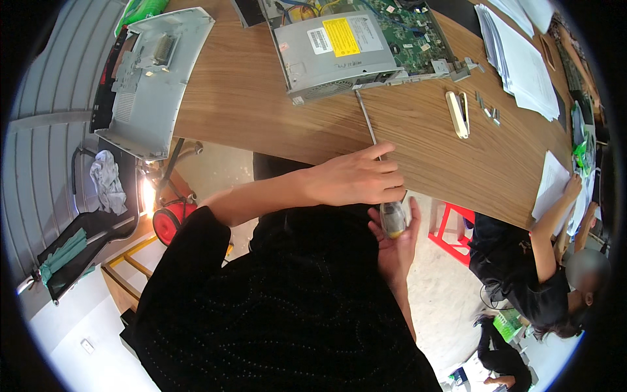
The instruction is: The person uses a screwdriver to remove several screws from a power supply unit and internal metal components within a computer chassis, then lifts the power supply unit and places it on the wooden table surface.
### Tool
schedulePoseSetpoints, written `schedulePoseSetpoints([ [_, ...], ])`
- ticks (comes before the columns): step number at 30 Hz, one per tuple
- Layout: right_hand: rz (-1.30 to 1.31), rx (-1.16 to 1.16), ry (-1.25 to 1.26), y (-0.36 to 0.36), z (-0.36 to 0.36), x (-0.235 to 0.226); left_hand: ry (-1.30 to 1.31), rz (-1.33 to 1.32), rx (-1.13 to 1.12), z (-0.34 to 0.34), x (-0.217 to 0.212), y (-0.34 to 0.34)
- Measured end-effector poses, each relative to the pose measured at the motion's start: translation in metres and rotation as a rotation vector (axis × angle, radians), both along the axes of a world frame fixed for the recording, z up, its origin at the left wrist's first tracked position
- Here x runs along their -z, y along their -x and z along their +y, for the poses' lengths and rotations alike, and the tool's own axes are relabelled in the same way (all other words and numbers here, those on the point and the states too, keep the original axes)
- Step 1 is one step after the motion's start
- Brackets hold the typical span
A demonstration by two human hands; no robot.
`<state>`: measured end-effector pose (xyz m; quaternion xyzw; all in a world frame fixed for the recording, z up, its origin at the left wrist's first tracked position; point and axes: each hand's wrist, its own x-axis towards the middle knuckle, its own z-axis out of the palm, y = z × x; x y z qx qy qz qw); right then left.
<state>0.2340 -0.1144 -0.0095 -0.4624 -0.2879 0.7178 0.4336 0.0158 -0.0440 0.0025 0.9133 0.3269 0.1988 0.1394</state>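
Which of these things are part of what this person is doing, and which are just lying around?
Apparently in use:
- screwdriver, left fingers wrapped round it, right fingers cupped about its handle
- opened computer, near its tip
- perhaps the pale cover

Apparently just lying about:
- papers
- cream stapler-like object
- crumpled cloth

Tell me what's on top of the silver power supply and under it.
The power supply has a yellow label between paler labels on top. Its casing covers whatever lies under it, so that can't be seen.
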Motion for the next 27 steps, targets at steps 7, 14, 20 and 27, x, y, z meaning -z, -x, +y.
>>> schedulePoseSetpoints([
  [7, -0.542, -0.194, -0.284, -0.007, 0.004, 0.004, -0.181, -0.068, -0.106, -0.002, -0.001, -0.010],
  [14, 0.146, -0.054, 0.077, -0.013, 0.001, 0.003, -0.041, 0.050, -0.012, -0.002, -0.003, -0.010],
  [20, -0.296, -0.295, -0.219, -0.015, 0.000, 0.001, -0.198, -0.135, -0.149, 0.000, -0.001, -0.008],
  [27, 0.103, -0.157, 0.124, -0.009, -0.001, -0.008, 0.046, 0.169, -0.089, 0.000, -0.007, -0.002],
])
